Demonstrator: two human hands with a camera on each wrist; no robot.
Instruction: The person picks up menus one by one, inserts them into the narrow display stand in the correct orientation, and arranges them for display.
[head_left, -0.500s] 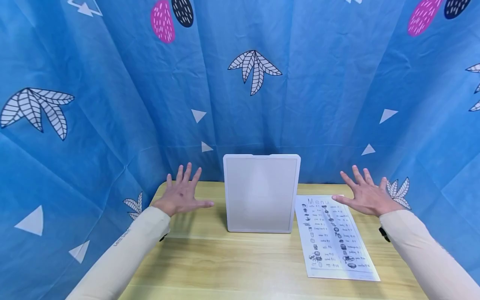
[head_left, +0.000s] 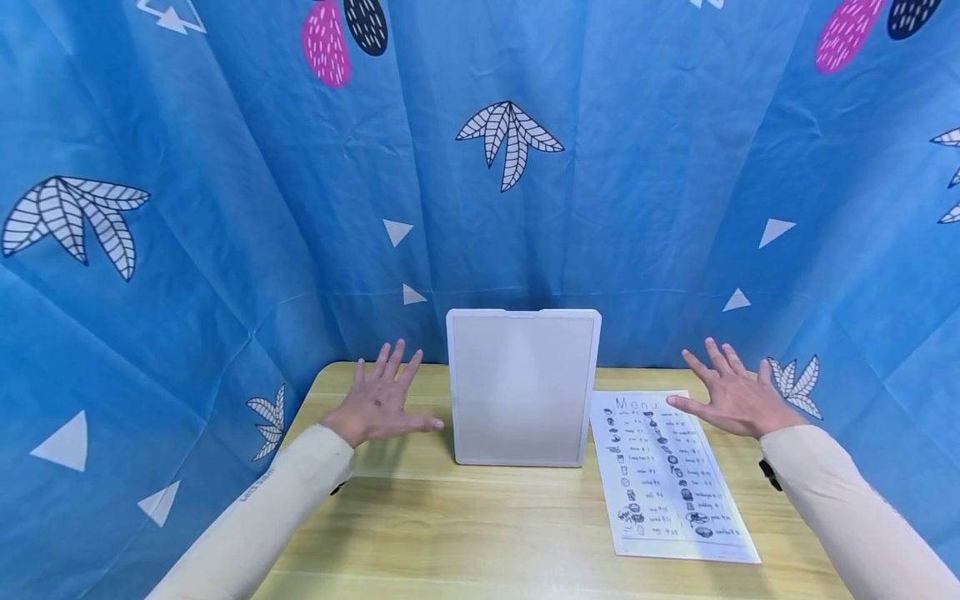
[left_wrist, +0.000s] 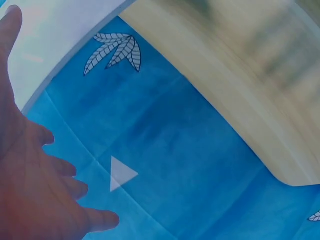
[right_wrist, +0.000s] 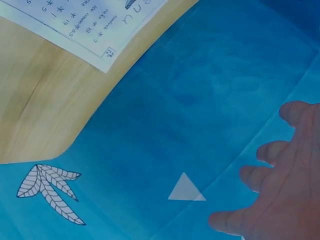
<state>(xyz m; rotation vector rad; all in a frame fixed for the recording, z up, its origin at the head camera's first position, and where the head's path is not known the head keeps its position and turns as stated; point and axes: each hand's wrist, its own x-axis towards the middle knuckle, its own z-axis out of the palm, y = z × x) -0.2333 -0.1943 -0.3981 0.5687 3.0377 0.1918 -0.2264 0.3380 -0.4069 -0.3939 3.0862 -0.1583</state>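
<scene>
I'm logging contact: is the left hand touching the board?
Apart: the head view shows a narrow strip of table between the left hand, at its thumb tip, and the board.

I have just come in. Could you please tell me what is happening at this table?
A person's left hand and right hand are held out with fingers spread, and neither holds anything. Between them, a white board stands on the wooden table. A menu sheet lies flat to the right of the board, near the right hand.
</scene>
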